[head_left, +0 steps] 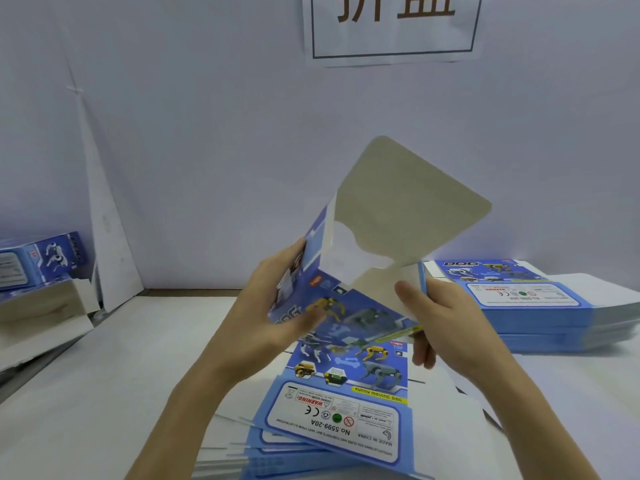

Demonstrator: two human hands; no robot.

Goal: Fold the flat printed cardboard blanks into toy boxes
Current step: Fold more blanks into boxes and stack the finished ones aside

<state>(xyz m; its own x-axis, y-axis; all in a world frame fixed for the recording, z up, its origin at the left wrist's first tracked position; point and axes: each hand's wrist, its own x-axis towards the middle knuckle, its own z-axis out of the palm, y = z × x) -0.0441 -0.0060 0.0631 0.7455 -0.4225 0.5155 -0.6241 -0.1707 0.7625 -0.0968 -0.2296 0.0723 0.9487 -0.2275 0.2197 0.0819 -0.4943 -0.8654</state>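
A blue printed cardboard blank [356, 299] is held up above the table, partly opened into a box shape, with its grey top flap [408, 199] sticking up. My left hand [277, 306] grips the box's left side, thumb across the printed front. My right hand [433, 317] holds the right edge, thumb on the grey inside face and fingers curled behind. Under my hands lies a fanned stack of flat blanks [332, 417], printed side up.
A second stack of flat blanks [519, 303] lies at the right on the white table [121, 358]. Folded boxes [41, 258] sit at the far left on a white ledge. A white wall with a paper sign [394, 26] stands behind.
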